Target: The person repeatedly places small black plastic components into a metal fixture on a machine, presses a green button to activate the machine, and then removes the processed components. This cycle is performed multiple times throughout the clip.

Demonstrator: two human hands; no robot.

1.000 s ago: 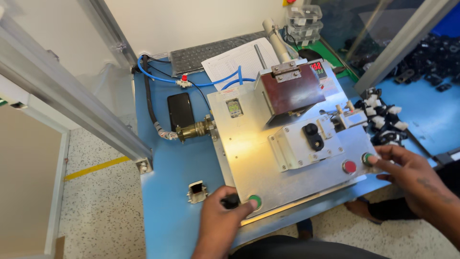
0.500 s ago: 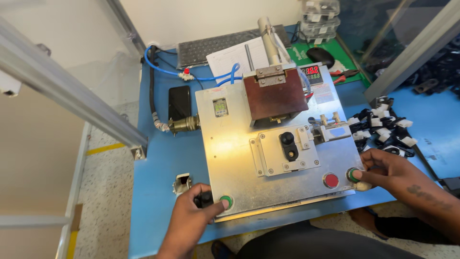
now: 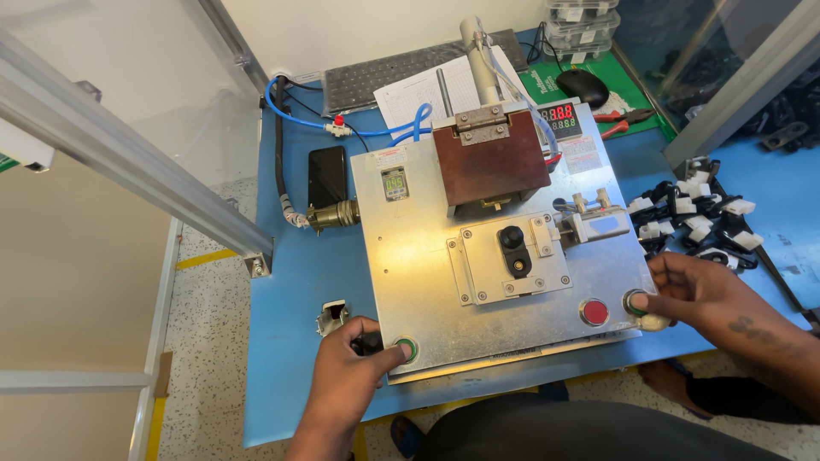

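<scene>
**Both hands on the green buttons of a benchtop press fixture**

Seen from above: a flat, silvery metal base plate on a blue table, roughly square, slightly rotated so its near edge climbs a little toward the right. Mounted at the plate's far side, a dark red-brown block with a pale cylinder rising behind it. At the plate's middle, a smaller metal nest holding a small black part, long axis running near to far. Near the front right, a red button.

Left hand at the plate's near left corner, fingers loosely curled, thumb tip touching a green button; nothing gripped. Right hand at the near right corner, fingers bent, thumb pressed against a second green button; nothing gripped either. Plate spanning the whole gap between the two hands.

Just right of the plate, a loose heap of black-and-white parts. To the left, a black phone lying flat, and a blue hose curving behind.
</scene>
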